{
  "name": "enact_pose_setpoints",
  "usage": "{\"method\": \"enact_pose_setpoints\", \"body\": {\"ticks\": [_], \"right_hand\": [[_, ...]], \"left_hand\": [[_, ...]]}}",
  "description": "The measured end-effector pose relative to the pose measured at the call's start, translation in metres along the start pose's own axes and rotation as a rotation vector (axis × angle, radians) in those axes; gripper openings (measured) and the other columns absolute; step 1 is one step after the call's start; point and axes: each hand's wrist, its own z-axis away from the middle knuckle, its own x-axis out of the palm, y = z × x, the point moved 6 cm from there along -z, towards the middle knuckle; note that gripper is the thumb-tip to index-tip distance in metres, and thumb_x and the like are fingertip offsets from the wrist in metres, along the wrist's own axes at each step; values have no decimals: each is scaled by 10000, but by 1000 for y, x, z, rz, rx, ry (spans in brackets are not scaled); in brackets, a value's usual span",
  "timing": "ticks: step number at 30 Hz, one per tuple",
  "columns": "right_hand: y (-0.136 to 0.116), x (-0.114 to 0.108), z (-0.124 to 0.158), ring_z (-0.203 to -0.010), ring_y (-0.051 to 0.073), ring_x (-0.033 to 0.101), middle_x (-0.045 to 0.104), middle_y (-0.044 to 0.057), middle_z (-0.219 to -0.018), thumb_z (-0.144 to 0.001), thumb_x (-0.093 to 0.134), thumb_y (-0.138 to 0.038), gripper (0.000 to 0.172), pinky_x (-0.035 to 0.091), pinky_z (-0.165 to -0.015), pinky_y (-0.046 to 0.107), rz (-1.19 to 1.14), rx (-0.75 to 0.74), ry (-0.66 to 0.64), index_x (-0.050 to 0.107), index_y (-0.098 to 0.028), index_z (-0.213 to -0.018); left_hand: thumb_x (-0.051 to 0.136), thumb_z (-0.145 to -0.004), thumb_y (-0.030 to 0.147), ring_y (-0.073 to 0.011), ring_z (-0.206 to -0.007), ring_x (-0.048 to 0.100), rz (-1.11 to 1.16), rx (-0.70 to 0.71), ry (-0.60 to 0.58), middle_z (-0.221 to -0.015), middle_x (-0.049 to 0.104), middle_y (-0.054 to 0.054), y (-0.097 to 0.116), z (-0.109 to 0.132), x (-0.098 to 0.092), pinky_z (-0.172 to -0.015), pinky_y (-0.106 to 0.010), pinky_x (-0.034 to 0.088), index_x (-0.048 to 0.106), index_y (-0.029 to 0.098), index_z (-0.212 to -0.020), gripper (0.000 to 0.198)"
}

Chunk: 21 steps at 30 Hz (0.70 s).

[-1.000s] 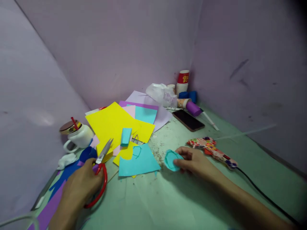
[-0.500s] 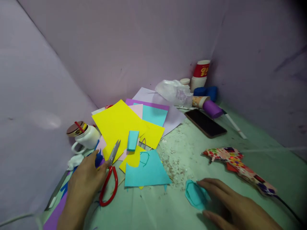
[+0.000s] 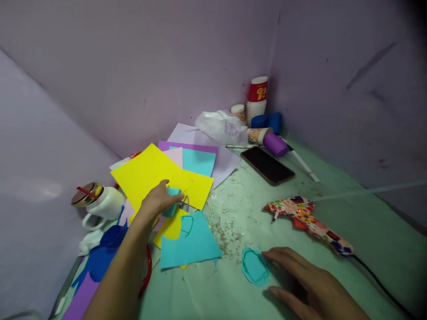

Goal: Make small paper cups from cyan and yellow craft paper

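Note:
My left hand (image 3: pixel 160 198) reaches over the yellow sheet (image 3: pixel 196 186) with its thumb and fingers round a small light-blue folded paper piece (image 3: pixel 171 210). Its forearm covers most of the scissors, so only a red handle (image 3: pixel 147 271) shows. A light-blue paper (image 3: pixel 196 244) with a notch and a green drawn outline lies just in front of that hand. My right hand (image 3: pixel 300 284) rests low on the right, thumb and fingers apart. By its fingertips lies a light-blue paper cut-out (image 3: pixel 255 266) with a green line round its edge.
A floral-patterned glue gun (image 3: pixel 310 222) with a black cord lies at right. Behind are a phone (image 3: pixel 267 165), a purple cylinder (image 3: pixel 275 145), stacked paper cups (image 3: pixel 256 98) and a plastic bag (image 3: pixel 222 126). A white mug (image 3: pixel 106 204) and blue paper scraps (image 3: pixel 100 262) are at left.
My left hand has moved from beside the scissors, forward and right, and taken hold of the folded blue paper. My right hand stays by the cut-out. The view has turned slightly right.

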Motion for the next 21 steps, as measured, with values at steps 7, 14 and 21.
{"method": "enact_pose_setpoints", "body": {"ticks": [7,14,21], "right_hand": [[-6,2,-2,-839,181,660,612,66,-1174,-824,585,-250,383,544,-752,319,-46,48,-31,538,-255,-1204],[-9,-14,-2,-964,216,611,573,87,-1213,-835,579,-240,403,502,-807,350,-42,105,33,510,-243,-1232],[-14,-15,0,-905,227,609,602,76,-1132,-778,668,-256,385,478,-773,359,-4,162,-8,565,-224,-1148]], "left_hand": [[732,-625,396,-331,-1064,580,261,30,2,-1192,586,-167,0,13,-2,-873,-432,482,510,132,-1266,729],[634,-640,541,-183,-692,641,832,101,57,-876,643,-20,7,83,-3,-558,-267,531,363,233,-1362,830],[717,-602,512,-262,-1120,570,703,183,98,-1204,596,-13,47,165,52,-902,-336,523,506,285,-1179,654]]}}
